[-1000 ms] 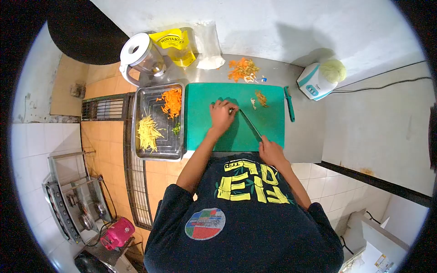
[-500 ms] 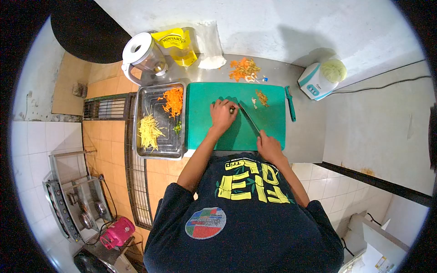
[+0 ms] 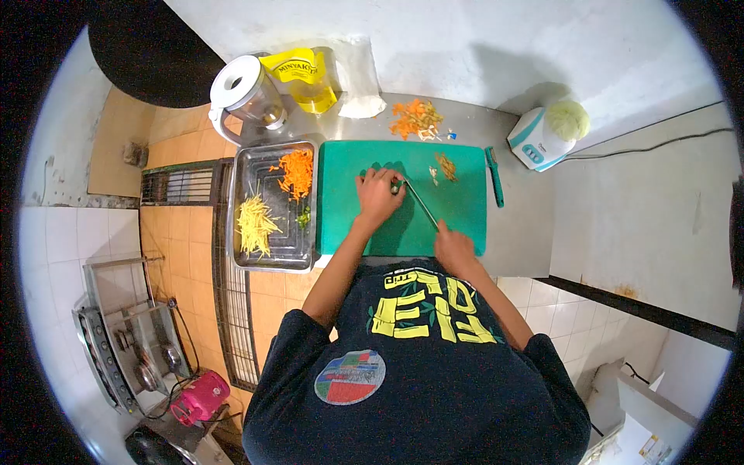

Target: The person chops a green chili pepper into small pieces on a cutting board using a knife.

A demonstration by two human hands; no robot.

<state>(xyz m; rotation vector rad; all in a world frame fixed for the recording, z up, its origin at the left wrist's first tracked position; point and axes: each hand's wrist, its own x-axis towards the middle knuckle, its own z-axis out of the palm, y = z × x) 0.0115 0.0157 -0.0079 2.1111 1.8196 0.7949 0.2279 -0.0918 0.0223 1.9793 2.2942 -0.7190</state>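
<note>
My right hand (image 3: 454,249) is closed around the handle of a knife (image 3: 421,204), whose blade slants up and left over the green cutting board (image 3: 345,225). Curled fingers of my left hand (image 3: 378,194) press a small pale and dark piece (image 3: 397,187) against the board, right by the blade's tip; its kind is too small to make out. Farther right on the board lie a little heap of brownish peelings (image 3: 446,167) and a few small whitish bits (image 3: 433,174).
Left of the board, a metal tray (image 3: 239,178) holds shredded carrot (image 3: 295,173), pale yellow strips (image 3: 256,225) and chopped green bits (image 3: 304,217). Behind stand a blender jug (image 3: 252,97) and a yellow pouch (image 3: 310,81). Orange peelings (image 3: 416,118), a green-handled peeler (image 3: 494,178) and a blender base (image 3: 540,138) are rightward.
The knife has shifted slightly left and down, its tip end now close against the held piece. My right hand moved a little with it; my left hand stays nearly in place.
</note>
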